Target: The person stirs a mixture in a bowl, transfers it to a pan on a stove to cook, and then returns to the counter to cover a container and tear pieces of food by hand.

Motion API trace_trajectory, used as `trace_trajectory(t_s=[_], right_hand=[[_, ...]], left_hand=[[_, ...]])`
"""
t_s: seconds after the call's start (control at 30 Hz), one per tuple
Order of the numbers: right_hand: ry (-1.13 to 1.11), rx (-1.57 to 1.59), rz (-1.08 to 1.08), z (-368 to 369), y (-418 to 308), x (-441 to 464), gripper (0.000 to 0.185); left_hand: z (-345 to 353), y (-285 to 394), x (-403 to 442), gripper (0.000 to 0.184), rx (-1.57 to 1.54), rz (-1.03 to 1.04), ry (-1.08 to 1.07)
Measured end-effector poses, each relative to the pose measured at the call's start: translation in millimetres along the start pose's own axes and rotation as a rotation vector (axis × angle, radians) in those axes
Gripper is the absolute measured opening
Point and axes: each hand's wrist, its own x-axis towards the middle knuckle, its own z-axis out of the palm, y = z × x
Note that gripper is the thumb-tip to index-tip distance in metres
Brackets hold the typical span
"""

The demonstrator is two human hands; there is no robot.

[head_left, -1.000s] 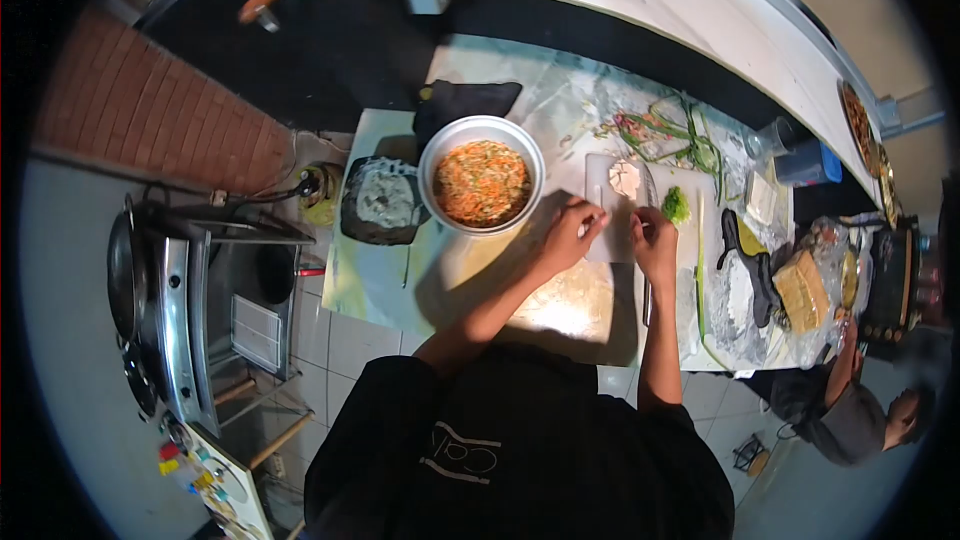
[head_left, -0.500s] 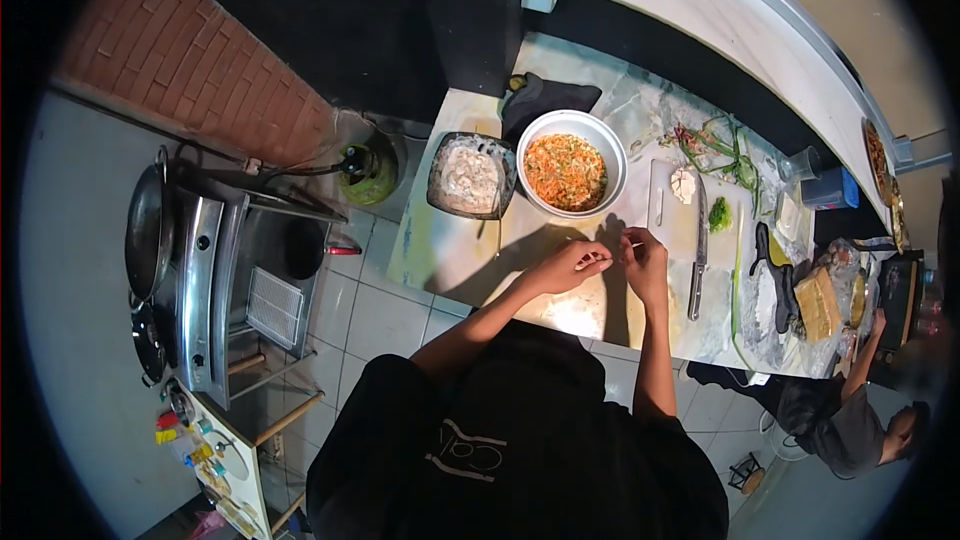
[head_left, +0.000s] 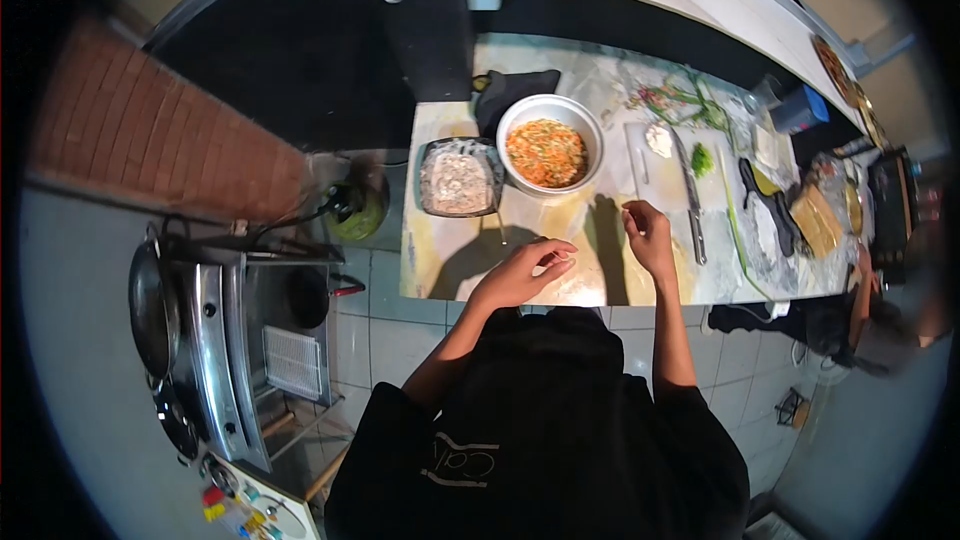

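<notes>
My left hand hovers over the front edge of the marble counter, loosely curved, with thumb and fingers apart and nothing visible in it. To its right, my right hand is raised above the counter, fingers bent but apart, holding nothing that I can see. Beyond both hands stands a white bowl filled with a shredded orange and green vegetable mix. Beside that, on the left, is a dark square bowl of pale, floury mixture; a thin stick or handle shows just in front of it.
At the right, a knife lies across a white cutting board with chopped white pieces and chopped greens. Farther right are a yellowish block and a co-worker's arm. A stove stands at left.
My hands have moved apart, the left one down and to the left, the right slightly right. The whole view has shifted. The co-worker at the right has moved.
</notes>
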Motion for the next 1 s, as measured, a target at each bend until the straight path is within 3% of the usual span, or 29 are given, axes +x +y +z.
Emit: trace_trajectory(t_s=[0.23, 0.47, 0.63, 0.77, 0.9, 0.93, 1.0], right_hand=[[0.332, -0.341, 0.046, -59, 48, -18, 0.021], [0.445, -0.676, 0.140, -85, 101, -18, 0.030], [0.255, -0.616, 0.165, -89, 139, -5, 0.021], [0.127, -0.417, 0.031, -101, 132, 0, 0.020], [0.030, -0.426, -0.041, -112, 137, 2, 0.020], [0.022, -0.426, -0.019, -114, 138, 0, 0.020], [-0.035, -0.279, 0.042, -120, 136, 1, 0.021]], left_hand=[[38, 5, 26, 0.024, -0.060, 0.027, -0.175], [76, 9, 70, 0.023, 0.106, -0.024, -0.314], [105, -5, 109, 0.023, 0.066, -0.013, -0.066], [121, -6, 140, 0.018, 0.107, -0.006, 0.117], [142, -14, 168, 0.014, 0.244, -0.052, 0.215], [149, -21, 173, 0.014, 0.272, 0.011, 0.236], [163, -27, 179, 0.015, 0.213, -0.068, 0.236]])
